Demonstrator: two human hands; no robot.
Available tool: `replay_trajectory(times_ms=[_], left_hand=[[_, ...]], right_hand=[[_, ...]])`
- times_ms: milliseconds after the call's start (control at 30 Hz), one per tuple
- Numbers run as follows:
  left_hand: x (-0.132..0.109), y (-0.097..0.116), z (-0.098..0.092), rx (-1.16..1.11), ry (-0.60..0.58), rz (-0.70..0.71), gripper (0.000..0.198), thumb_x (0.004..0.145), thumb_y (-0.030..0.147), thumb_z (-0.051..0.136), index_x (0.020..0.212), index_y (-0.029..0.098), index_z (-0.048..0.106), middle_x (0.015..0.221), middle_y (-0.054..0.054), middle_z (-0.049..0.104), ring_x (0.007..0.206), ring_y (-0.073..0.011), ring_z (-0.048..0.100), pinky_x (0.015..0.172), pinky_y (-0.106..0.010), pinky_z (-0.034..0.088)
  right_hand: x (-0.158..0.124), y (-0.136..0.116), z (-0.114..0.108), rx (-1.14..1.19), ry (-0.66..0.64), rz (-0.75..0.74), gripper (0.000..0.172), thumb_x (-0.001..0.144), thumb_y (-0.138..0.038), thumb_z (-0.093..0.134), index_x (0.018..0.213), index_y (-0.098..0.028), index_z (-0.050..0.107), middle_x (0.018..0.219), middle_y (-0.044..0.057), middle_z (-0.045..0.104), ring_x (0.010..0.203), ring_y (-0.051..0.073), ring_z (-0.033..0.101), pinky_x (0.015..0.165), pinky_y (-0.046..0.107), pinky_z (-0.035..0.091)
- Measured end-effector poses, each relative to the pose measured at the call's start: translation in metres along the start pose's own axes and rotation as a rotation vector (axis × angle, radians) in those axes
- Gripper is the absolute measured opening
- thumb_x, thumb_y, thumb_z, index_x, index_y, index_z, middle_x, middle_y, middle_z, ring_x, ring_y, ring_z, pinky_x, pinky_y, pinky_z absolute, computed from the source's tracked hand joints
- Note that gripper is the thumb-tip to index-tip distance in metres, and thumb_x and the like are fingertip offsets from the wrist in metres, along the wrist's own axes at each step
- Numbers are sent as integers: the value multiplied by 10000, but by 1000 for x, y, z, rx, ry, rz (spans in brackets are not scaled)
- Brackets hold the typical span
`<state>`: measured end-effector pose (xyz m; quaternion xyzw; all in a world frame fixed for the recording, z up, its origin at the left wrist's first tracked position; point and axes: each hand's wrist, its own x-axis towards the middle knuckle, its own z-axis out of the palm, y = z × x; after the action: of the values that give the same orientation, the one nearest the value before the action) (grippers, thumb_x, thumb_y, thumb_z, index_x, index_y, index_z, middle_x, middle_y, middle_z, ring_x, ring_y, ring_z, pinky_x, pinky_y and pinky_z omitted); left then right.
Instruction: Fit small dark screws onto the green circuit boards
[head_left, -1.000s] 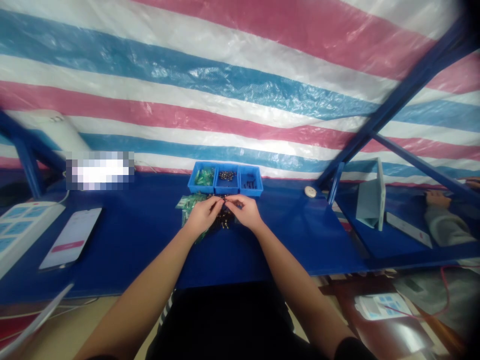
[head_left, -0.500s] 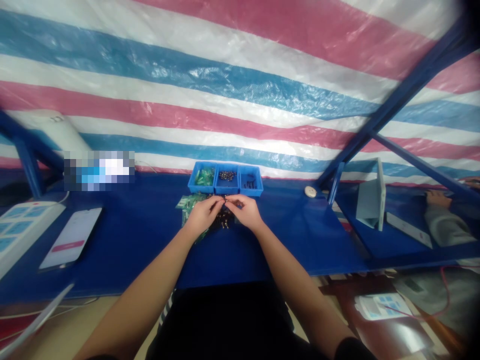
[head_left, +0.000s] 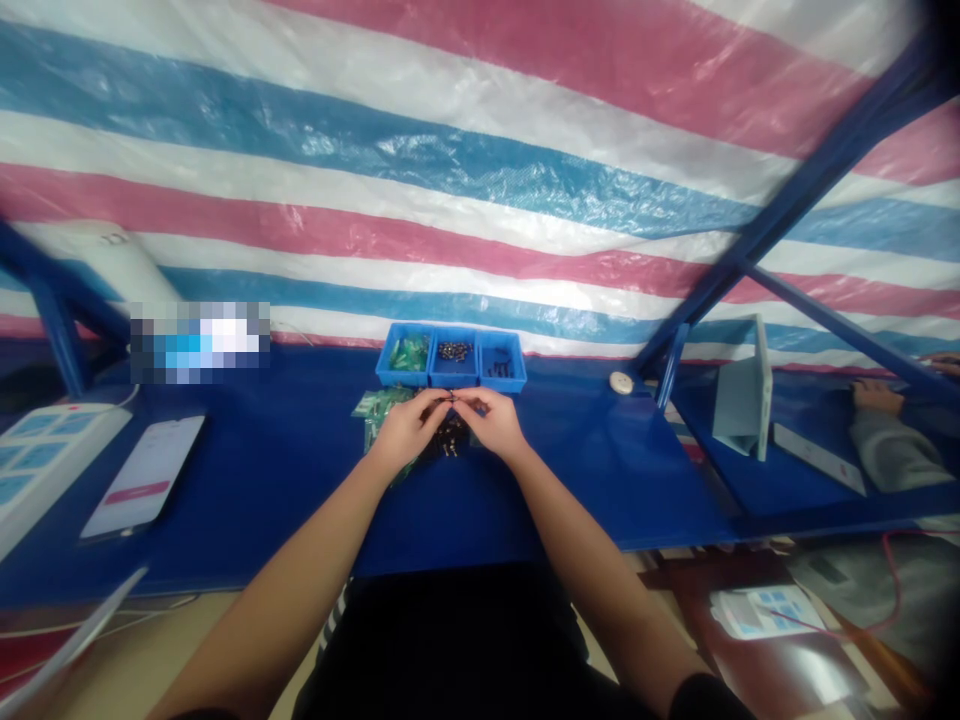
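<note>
**Q:** Head view only. What were the hands on?

**A:** Left hand (head_left: 407,428) and right hand (head_left: 489,422) were both clenched, fingertips meeting on one small dark part (head_left: 451,398), too tiny to identify.

**Q:** Where was that part?

**A:** Held just above a heap of dark parts (head_left: 450,440) on the blue counter (head_left: 600,480). Green packets (head_left: 379,425) lay beside the heap, partly under the left hand.

**Q:** Beyond the hands?

**A:** A blue three-compartment tray (head_left: 405,372): green pieces left, dark and brassy bits middle, dark bits right.

**Q:** Anything else?

**A:** A phone (head_left: 142,475) at far left. A co-worker's hand (head_left: 874,397) at far right, well apart.
</note>
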<state>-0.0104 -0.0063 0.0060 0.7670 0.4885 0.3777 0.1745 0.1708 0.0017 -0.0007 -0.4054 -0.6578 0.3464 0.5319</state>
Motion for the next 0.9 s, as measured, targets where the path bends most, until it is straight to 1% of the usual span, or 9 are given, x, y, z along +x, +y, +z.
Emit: replay_trajectory(times_ms=[67,167,233,367,500,633,900], left_hand=[[0,0,0,-1,7,-3,336,941,465,462,1124,238,629,934,-27,720,759,-169,668,703,-269,499],[0,-1,1,16,9,16,321,952,451,444,1092,236,638,997,-33,718,785,-168,671,721,-268,496],[0,-2,1,25,14,23,317,957,445,435,1071,235,643,1001,-31,718,787,-166,671,729,-266,491],[0,-4,1,31,7,21,325,957,453,432,1028,226,653,884,-18,719,723,-158,659,701,-254,481],[0,-4,0,27,-1,21,326,960,451,425,1019,218,646,823,-11,703,685,-150,644,671,-245,465],[1,-2,-2,15,-47,23,317,981,428,380,1001,217,617,742,10,658,641,-136,616,643,-239,441],[1,0,-3,-15,-75,20,283,989,394,366,959,211,580,711,23,613,620,-123,584,628,-235,416]], right_hand=[[0,1,0,2,2,5,255,816,-370,676,1010,-216,736,958,57,742,843,193,699,818,333,575],[-1,2,1,5,2,8,257,815,-367,678,1014,-213,735,962,59,743,842,193,701,817,329,577],[-1,2,1,5,-5,6,261,815,-365,679,1020,-212,733,957,57,743,839,191,701,812,326,578],[0,1,1,13,-11,0,273,813,-369,682,1025,-204,731,955,56,743,842,187,701,815,319,577],[-1,1,1,23,-16,-5,265,813,-366,681,1020,-209,732,966,53,743,846,186,702,821,320,576],[-1,0,2,36,-22,-17,258,809,-356,687,1017,-210,733,961,54,742,836,187,702,803,319,578],[-1,-1,2,46,-22,-19,254,814,-351,684,1013,-202,733,961,60,742,832,190,702,795,322,574]])
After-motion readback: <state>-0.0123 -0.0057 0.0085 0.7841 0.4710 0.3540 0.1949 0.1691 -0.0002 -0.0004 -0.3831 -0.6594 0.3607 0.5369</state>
